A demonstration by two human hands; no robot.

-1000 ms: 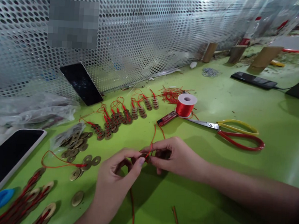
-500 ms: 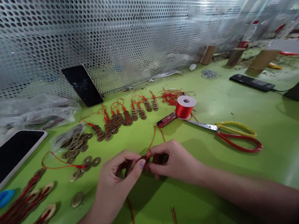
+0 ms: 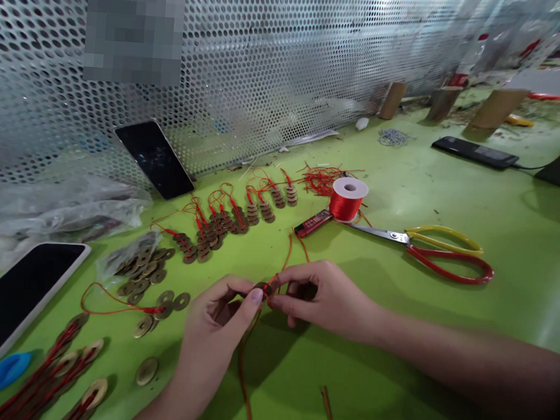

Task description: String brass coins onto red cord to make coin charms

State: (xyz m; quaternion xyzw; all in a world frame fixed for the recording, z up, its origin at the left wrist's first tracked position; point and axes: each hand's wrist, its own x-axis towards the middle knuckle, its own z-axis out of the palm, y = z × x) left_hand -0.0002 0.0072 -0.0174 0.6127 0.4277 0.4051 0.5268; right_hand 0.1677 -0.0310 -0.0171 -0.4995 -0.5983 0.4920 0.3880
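Between thumb and fingers, my left hand (image 3: 225, 315) pinches a dark round coin (image 3: 261, 289) with red cord around it. Close on its right, my right hand (image 3: 315, 294) is closed with its fingertips on the red cord (image 3: 275, 280) at the coin. One cord end hangs below the hands and another loops up behind them. Loose brass coins (image 3: 148, 371) lie left of my left hand, several of them partly in a clear plastic bag (image 3: 130, 254). Behind the hands, a row of coin strings with red loops (image 3: 219, 222) rests on the green table.
Beyond my right hand stand a red cord spool (image 3: 345, 205), a red lighter (image 3: 313, 224) and scissors (image 3: 421, 242). Phones (image 3: 19, 300) lie left and lean on the perforated metal panel (image 3: 252, 61). More corded coins (image 3: 52, 373) are at the lower left.
My left hand has shifted slightly left with the coin, and red cord now shows across it. My right fingers stay close to it, drawing the cord.
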